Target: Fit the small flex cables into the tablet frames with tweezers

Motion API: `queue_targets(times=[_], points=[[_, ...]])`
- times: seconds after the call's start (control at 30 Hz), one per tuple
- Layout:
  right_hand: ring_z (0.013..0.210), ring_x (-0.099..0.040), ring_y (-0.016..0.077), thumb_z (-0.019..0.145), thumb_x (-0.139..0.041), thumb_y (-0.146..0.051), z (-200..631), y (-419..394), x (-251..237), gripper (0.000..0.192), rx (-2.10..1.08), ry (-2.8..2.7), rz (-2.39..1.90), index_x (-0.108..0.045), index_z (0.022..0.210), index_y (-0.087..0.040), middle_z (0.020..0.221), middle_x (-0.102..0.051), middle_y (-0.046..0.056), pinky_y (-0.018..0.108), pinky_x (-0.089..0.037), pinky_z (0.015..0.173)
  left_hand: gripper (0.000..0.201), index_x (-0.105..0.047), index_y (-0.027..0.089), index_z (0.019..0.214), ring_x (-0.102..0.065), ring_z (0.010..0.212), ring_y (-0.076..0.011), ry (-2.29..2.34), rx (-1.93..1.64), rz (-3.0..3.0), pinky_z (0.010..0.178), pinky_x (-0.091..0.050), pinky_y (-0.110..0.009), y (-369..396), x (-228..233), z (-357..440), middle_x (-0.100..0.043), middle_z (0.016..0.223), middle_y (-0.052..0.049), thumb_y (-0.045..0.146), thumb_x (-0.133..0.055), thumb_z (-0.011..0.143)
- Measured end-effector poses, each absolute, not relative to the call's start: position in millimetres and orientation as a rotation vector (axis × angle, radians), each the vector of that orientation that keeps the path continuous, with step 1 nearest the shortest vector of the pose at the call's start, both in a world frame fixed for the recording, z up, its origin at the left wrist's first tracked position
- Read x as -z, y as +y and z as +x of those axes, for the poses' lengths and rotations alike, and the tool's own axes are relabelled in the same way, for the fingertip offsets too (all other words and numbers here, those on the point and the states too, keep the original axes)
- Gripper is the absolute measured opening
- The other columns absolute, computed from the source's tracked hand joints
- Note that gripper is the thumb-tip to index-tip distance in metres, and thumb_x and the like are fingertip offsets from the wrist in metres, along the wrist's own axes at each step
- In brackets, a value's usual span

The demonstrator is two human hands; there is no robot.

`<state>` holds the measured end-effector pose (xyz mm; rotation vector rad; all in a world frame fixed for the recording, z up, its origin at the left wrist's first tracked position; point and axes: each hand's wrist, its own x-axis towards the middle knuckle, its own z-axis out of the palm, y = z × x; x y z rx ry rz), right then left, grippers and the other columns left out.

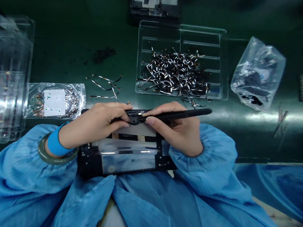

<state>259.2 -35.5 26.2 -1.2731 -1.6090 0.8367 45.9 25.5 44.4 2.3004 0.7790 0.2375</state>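
1. The opened device (pixel 126 157) lies against your lap at the table edge (pixel 256 151).
2. Your left hand (pixel 94 124) pinches its top rim; it could slide off.
3. Your right hand (pixel 178 133) grips the black stylus tool (pixel 183 113); a slip could gouge the connector.

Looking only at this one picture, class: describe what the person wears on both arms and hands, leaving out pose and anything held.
Both arms are covered by loose, shiny light-blue smock sleeves gathered with elastic at the cuffs. The left hand is bare; its wrist carries a bright blue band and a smooth grey-green round bangle. The right hand is bare too, with no ring, watch or band showing.
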Motion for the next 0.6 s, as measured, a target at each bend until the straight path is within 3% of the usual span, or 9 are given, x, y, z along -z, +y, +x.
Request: queue_targets(times=[0.43, 0.6], points=[[0.082, -0.067, 0.0133, 0.081, -0.067, -0.023, 256.6, -34.3, -21.6, 0.010, -0.817, -1.691, -1.202, -0.064, 0.090, -0.020, 0.086, -0.071, 0.002, 0.025, -0.054, 0.076, 0.013, -0.067, 0.018, 0.088, -0.060, 0.114, -0.0199, 0.815, -0.254, 2.233, 0.097, -0.048, -0.033, 23.8, -45.3, 43.9, -0.065, 0.122, -0.008, 0.024, -0.055, 0.088], [0.079, -0.069, 0.0145, 0.084, -0.062, -0.023, 253.1, -28.6, -20.5, 0.007, -0.809, -1.684, -1.194, -0.063, 0.090, -0.021, 0.083, -0.071, 0.002, 0.026, -0.056, 0.071, 0.007, -0.068, 0.020, 0.086, -0.062, 0.111, -0.0198, 0.901, -0.221, 2.189, 0.095, -0.050, -0.032, 21.0, -39.9, 40.8, -0.065, 0.122, -0.007, 0.019, -0.061, 0.084]])
